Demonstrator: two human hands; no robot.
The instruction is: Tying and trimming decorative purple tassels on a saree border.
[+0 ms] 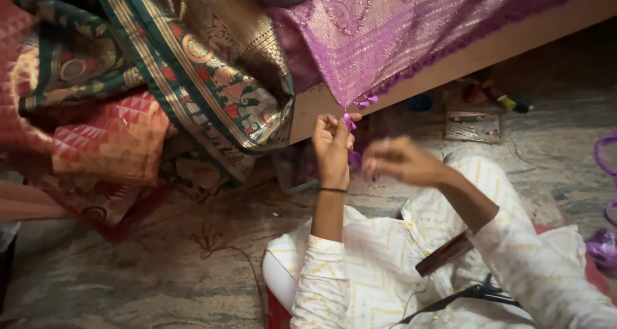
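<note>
Up at the low corner of the purple gold-woven sari cloth (398, 33) hanging off the wooden bench edge (488, 53), my left hand (333, 150) pinches its small purple tassel threads (350, 120). My right hand (400, 162) is blurred just beside it; whether it grips anything, I cannot tell.

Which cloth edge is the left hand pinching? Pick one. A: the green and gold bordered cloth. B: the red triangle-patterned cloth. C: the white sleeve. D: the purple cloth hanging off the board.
D: the left hand is raised to the lowest corner of the purple cloth, fingers closed on a purple tassel at its fringe.
</note>
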